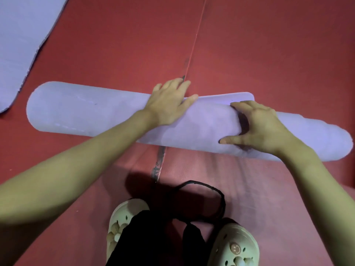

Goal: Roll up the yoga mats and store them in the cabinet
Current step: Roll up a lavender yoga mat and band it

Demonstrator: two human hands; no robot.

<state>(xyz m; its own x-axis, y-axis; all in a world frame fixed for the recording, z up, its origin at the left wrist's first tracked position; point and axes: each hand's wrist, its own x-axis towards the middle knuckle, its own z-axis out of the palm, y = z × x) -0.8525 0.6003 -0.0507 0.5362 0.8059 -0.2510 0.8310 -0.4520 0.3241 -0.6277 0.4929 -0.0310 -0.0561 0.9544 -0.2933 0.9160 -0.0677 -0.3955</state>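
A lilac yoga mat lies rolled into a long tube across the red floor in front of me. The roll has telescoped, so an inner part sticks out to the right. My left hand rests flat on top of the roll near its middle, fingers spread and reaching over the far side. My right hand sits where the outer layer ends, its fingers curled into the dark gap at that edge and its thumb stretched along the near side. A second lilac mat lies unrolled at the upper left.
A black strap loop lies on the floor between the roll and my feet. My pale green clogs and black trouser legs are at the bottom. A seam runs up the red floor matting.
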